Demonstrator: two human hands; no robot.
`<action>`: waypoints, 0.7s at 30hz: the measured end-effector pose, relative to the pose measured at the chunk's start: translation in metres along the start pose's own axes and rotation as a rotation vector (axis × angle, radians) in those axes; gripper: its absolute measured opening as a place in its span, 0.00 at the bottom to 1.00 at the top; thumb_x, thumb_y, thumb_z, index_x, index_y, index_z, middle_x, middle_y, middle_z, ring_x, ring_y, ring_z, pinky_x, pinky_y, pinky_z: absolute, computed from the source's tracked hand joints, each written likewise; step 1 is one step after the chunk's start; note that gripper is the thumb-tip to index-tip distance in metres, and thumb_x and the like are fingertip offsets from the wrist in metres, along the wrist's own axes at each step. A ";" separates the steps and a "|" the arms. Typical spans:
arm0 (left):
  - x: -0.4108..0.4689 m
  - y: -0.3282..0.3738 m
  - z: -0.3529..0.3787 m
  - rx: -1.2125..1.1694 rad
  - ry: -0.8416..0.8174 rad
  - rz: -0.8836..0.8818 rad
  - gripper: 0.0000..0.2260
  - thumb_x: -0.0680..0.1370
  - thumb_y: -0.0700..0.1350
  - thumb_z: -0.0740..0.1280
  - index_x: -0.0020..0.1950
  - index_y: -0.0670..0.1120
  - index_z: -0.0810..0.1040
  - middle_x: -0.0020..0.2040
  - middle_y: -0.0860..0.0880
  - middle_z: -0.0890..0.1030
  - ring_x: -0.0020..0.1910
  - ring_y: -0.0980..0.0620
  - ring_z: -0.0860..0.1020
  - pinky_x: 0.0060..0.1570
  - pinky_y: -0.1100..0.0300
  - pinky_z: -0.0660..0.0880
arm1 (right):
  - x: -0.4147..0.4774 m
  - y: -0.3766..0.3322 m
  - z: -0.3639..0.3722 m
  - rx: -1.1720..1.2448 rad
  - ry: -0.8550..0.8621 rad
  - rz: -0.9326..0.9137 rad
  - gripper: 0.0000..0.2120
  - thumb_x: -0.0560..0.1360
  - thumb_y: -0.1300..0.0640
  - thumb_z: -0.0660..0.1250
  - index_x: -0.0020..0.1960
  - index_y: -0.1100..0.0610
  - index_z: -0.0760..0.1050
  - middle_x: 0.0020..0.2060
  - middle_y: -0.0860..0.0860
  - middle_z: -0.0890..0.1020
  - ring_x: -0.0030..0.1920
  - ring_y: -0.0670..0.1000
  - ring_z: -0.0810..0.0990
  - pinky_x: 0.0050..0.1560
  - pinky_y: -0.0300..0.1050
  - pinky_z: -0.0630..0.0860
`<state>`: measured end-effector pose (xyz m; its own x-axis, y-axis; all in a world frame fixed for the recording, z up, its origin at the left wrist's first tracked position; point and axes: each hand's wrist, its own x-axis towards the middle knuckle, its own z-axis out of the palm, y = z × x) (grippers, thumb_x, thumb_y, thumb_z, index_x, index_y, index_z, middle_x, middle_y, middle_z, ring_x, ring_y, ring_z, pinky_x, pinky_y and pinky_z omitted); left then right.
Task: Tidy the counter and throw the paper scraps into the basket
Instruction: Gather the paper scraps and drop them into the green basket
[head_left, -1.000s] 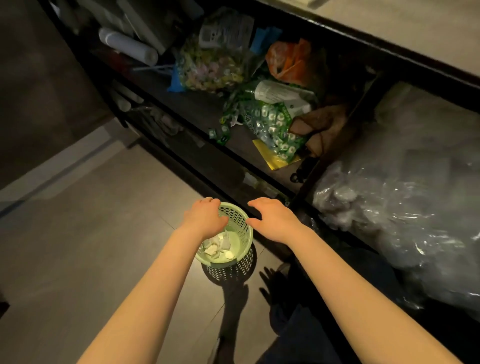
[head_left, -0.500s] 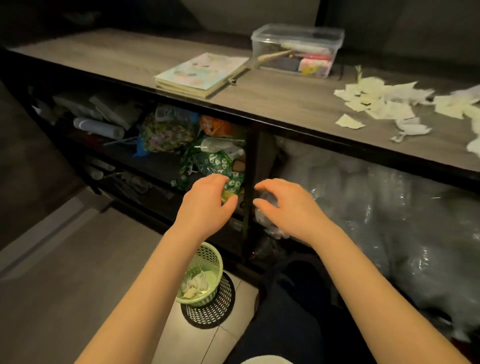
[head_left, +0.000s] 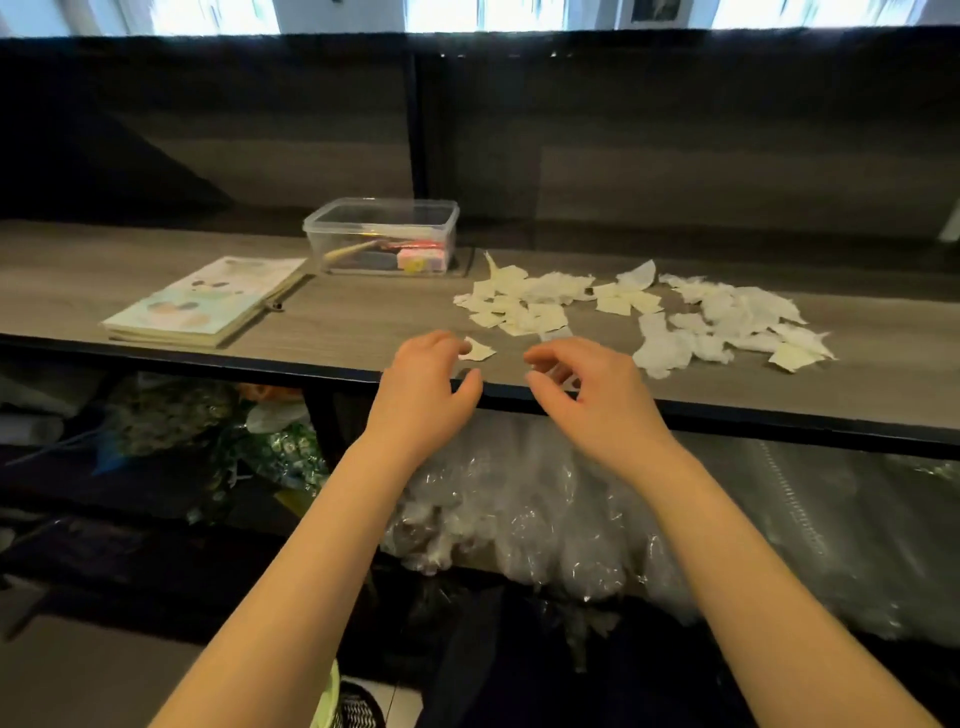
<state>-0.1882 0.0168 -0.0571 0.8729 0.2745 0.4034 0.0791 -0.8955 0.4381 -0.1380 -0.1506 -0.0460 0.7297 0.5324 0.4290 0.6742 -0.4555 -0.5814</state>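
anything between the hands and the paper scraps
Nothing visible. The left hand and right hand hang over the counter edge; the nearest scrap lies just beyond the left hand. The box and books sit off to the left.

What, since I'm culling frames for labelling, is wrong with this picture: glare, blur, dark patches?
Head view: the bright windows along the top are blown out white; the torn cream paper scraps on the grey wood-grain counter are evenly lit and fairly sharp; the crumpled clear plastic bags under it are dim and murky; the pale green plastic basket is cropped at the bottom.
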 end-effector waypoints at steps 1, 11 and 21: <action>0.009 0.008 0.005 -0.009 -0.022 0.016 0.17 0.78 0.47 0.62 0.66 0.44 0.73 0.66 0.48 0.73 0.68 0.49 0.67 0.64 0.57 0.64 | 0.002 0.008 -0.008 -0.010 0.033 0.019 0.10 0.77 0.56 0.64 0.56 0.53 0.78 0.47 0.45 0.79 0.46 0.44 0.75 0.49 0.38 0.71; 0.071 0.045 0.058 0.085 -0.185 -0.166 0.34 0.76 0.59 0.60 0.77 0.49 0.51 0.77 0.45 0.53 0.75 0.42 0.51 0.70 0.41 0.57 | 0.020 0.097 -0.058 -0.379 0.127 0.302 0.25 0.76 0.46 0.63 0.69 0.54 0.66 0.64 0.53 0.71 0.65 0.56 0.65 0.61 0.49 0.66; 0.097 0.060 0.081 0.123 -0.332 -0.098 0.37 0.75 0.63 0.61 0.77 0.54 0.47 0.78 0.47 0.46 0.77 0.42 0.45 0.72 0.41 0.50 | 0.047 0.122 -0.059 -0.536 -0.184 0.368 0.38 0.74 0.33 0.56 0.76 0.55 0.55 0.77 0.52 0.56 0.76 0.51 0.53 0.74 0.56 0.43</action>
<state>-0.0600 -0.0387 -0.0566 0.9653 0.2509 0.0731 0.2100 -0.9113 0.3541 -0.0146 -0.2227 -0.0557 0.9234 0.3657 0.1162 0.3831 -0.8963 -0.2233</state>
